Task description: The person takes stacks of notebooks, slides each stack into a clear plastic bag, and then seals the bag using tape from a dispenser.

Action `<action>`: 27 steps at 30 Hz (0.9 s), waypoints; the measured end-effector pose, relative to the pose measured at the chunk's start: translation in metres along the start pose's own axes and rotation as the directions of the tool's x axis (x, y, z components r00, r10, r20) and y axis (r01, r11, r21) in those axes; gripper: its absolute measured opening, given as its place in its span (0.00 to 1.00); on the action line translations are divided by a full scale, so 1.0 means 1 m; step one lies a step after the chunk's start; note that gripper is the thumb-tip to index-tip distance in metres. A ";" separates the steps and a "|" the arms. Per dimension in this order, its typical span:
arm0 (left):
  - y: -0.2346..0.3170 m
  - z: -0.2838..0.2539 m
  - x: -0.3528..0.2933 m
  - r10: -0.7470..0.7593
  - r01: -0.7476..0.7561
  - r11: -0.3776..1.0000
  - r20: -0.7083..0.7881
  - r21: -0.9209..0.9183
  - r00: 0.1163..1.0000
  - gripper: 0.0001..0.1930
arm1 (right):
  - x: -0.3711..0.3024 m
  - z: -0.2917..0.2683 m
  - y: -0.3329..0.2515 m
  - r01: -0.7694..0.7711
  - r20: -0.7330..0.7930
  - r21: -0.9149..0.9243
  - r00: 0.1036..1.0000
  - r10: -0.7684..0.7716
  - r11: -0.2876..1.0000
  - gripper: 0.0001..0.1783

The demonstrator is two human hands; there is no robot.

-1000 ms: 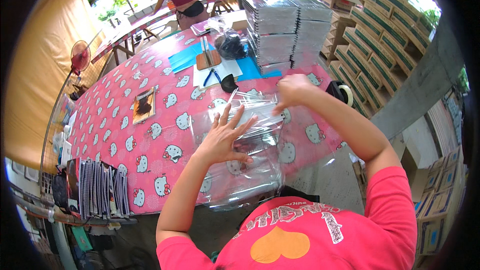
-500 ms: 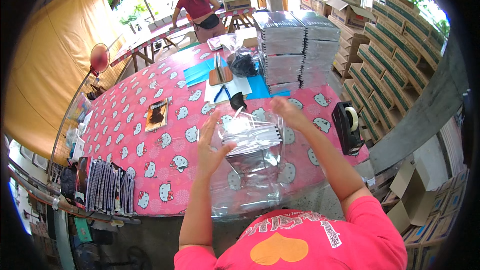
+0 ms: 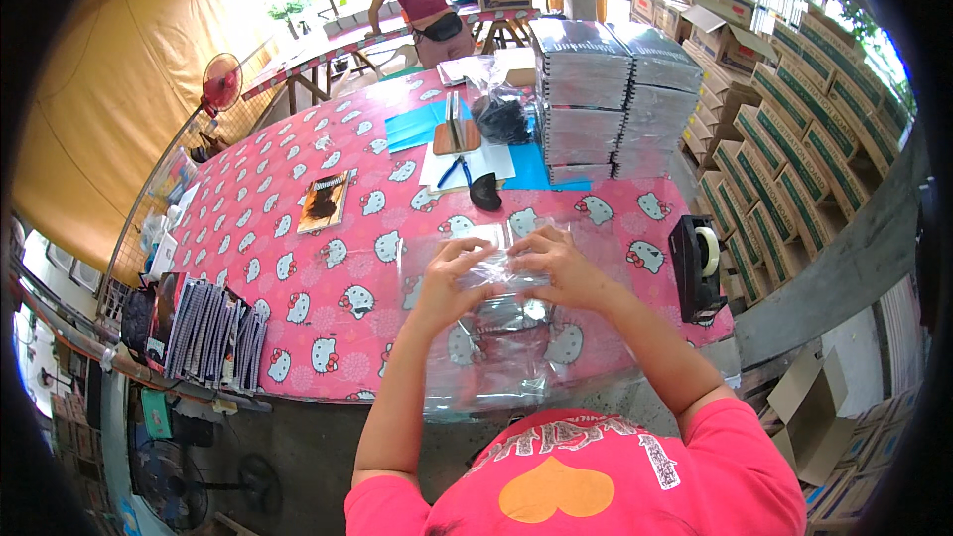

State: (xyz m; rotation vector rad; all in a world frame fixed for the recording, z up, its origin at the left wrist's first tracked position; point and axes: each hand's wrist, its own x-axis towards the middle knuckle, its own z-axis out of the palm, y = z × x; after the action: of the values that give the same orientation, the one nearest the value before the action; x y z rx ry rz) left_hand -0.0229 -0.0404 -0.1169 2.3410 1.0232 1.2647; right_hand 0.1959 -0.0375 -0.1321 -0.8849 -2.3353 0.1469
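Note:
Clear, shiny plastic wrap point(image 3: 476, 377) lies on the table in front of me, spread around and over a small stack of spiral-bound books point(image 3: 511, 313). My left hand point(image 3: 452, 283) comes down on the left side of the stack, its fingers curled on the plastic. Facing it from the other side, my right hand point(image 3: 558, 270) bends its fingers and thumb onto the plastic too. The two sets of fingertips are close together above the stack, which the hands and the glare partly hide.
Tall stacks of wrapped spiral books point(image 3: 586, 89) stand at the far right. A tape dispenser point(image 3: 698, 268) sits at the right edge. Beyond the wrap lie blue pliers point(image 3: 455, 171) and a black pouch-like piece point(image 3: 484, 192). More spiral books point(image 3: 213, 333) fill the left corner; a single book point(image 3: 324, 201) lies nearby.
My hands, which were apart at the sides of the stack, have come inward and down onto the plastic. The loose plastic above the stack is flatter. The view has shifted slightly.

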 end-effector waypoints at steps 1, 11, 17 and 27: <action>0.005 -0.001 -0.002 0.004 -0.002 0.999 -0.071 0.037 0.997 0.11 | 0.001 0.005 -0.003 0.003 -0.020 0.036 1.000 -0.002 0.999 0.24; -0.005 -0.007 -0.016 -0.003 -0.007 0.976 0.043 0.218 0.999 0.08 | 0.017 0.029 -0.017 -0.017 -0.185 0.040 0.983 0.024 0.999 0.04; -0.012 -0.006 -0.013 -0.181 0.148 0.970 0.161 0.193 0.970 0.12 | 0.026 0.023 -0.009 -0.187 0.077 -0.009 0.979 0.188 0.982 0.09; -0.066 0.006 0.024 -0.469 0.526 0.843 0.323 -0.116 0.822 0.12 | 0.053 0.019 0.040 -0.381 0.217 0.181 0.915 0.341 0.907 0.18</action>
State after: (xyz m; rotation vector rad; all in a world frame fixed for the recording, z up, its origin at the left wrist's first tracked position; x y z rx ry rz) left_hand -0.0393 0.0230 -0.1417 1.8503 1.2361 0.7604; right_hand 0.1761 0.0285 -0.1318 -1.2271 -2.2341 0.6542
